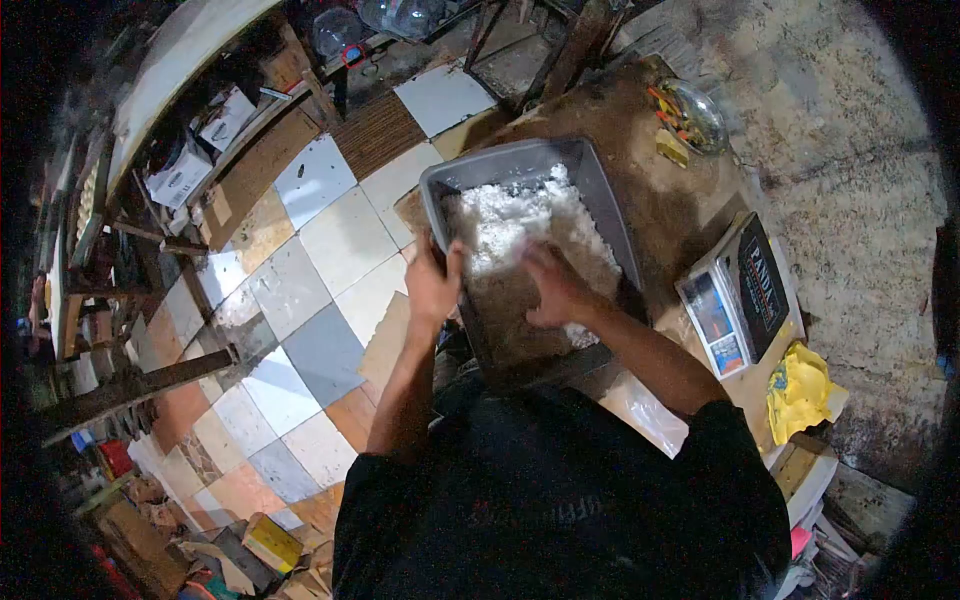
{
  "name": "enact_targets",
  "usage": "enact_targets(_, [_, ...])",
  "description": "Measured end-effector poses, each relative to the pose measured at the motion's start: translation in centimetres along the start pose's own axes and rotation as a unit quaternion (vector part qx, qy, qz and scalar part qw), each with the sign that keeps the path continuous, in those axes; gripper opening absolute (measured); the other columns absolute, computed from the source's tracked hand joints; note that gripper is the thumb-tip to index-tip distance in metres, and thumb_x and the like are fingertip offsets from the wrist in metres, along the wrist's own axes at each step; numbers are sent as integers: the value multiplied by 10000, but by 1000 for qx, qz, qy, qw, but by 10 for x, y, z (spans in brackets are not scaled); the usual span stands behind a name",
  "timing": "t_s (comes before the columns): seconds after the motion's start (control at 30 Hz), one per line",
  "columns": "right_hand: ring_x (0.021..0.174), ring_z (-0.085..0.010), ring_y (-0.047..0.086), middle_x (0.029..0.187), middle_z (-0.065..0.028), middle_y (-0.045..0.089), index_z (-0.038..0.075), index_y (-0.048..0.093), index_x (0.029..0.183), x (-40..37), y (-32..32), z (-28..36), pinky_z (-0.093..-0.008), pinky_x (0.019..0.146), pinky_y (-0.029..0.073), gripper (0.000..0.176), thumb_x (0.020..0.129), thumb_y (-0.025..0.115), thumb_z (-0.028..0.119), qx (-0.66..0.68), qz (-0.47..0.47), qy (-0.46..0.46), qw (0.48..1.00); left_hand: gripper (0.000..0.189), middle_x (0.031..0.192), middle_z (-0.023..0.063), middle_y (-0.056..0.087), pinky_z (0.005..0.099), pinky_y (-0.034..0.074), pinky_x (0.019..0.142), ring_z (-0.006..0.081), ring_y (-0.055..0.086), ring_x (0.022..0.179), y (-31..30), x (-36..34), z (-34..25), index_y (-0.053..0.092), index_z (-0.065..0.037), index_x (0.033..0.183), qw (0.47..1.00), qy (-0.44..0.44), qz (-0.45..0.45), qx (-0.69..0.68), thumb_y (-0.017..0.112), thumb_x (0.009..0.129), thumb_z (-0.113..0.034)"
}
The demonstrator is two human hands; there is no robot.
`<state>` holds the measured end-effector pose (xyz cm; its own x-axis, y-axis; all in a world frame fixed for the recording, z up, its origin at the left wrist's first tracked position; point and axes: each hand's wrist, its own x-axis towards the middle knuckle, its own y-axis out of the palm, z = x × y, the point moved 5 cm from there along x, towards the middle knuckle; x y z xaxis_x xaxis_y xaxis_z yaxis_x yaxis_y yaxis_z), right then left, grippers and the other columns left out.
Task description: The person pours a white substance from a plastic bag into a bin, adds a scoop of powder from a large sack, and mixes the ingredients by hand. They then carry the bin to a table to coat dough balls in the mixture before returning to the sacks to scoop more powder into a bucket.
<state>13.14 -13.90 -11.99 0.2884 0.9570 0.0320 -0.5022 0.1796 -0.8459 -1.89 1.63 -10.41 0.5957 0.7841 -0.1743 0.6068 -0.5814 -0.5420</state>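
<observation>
A grey plastic tub (607,190) lies in front of me, with white powdery clumps (505,222) toward its far part and brown material (500,312) nearer to me. My left hand (434,285) is closed over the tub's left rim, its thumb on the inner side. Inside the tub, my right hand (558,288) reaches over the brown material at the edge of the white clumps. Its fingertips are slightly blurred by motion, and the thumb stands apart from the fingers. Nothing shows in its grasp.
To the right is a digital scale (712,318) beside a dark box lettered PANDL (758,288). A crumpled yellow bag (800,390) lies closer to me. A clear container (690,118) with colourful contents stands at the far right. Patchwork tiles (300,300) cover the floor at left, below wooden shelving (250,145).
</observation>
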Motion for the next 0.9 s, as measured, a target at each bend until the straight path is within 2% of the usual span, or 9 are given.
enact_targets(0.07, [1251,-365,305,1321,-180,356,52,389,1293,-16,2,10,-480,1012,281,720,647,690,152,-133,221,-115,959,584,828,228,610,428,478,594,409,605,746,19,-31,18,273,-20,1312,999,47,-25,10,578,838,-172])
enact_targets(0.3, [1206,-395,332,1263,-199,380,69,404,1290,-53,-24,-23,-487,989,327,706,670,695,241,-108,137,101,979,535,790,246,600,436,472,643,396,600,742,35,-62,32,336,-6,1292,996,43,-18,-75,561,823,-131])
enact_targets(0.37, [1221,-418,312,1307,-214,348,98,391,1314,-63,-34,-2,-496,995,329,767,642,729,249,-63,186,54,979,438,758,226,597,409,473,611,367,599,676,27,-45,27,431,18,1209,985,99,-59,-130,548,806,-108])
enact_targets(0.43, [1235,-419,303,1350,-217,312,129,385,1330,-70,-30,-4,-492,1017,312,813,609,751,213,-189,282,2,941,440,731,210,595,384,472,579,345,599,624,34,-26,42,449,29,1198,990,17,1,-140,548,789,-98])
enact_targets(0.6, [1250,-384,304,1368,-216,295,119,389,1324,-14,-25,-67,-483,1036,285,767,640,730,181,-186,124,80,971,460,704,223,586,384,472,570,329,606,615,26,-17,28,440,57,1202,992,114,0,-55,548,781,-95])
enact_targets(0.67, [1227,-410,324,1308,-217,386,27,387,1300,16,-17,-73,-493,974,333,710,685,679,227,-21,-6,200,980,433,709,234,584,401,479,591,345,611,646,27,-15,30,460,60,1167,990,128,-9,-57,555,769,-83])
enact_targets(0.73, [1250,-434,289,1350,-256,319,35,337,1334,24,13,-29,-480,1013,308,765,688,689,242,-34,39,63,997,269,747,243,593,411,484,631,380,602,697,38,-13,45,560,63,937,989,80,42,-117,597,731,-107])
enact_targets(0.77, [1278,-440,251,1382,-281,248,53,284,1367,15,18,-2,-465,1049,276,846,668,712,266,-38,93,25,995,212,726,231,589,420,481,644,363,599,705,62,-9,79,570,59,832,992,85,-25,-90,609,719,-116])
enact_targets(0.9, [1306,-395,224,1434,-193,202,109,334,1361,26,4,18,-477,1051,276,843,638,755,211,-107,292,-9,950,433,866,278,594,467,468,729,408,587,833,26,-15,39,508,2,1109,999,4,37,-2,593,716,-157])
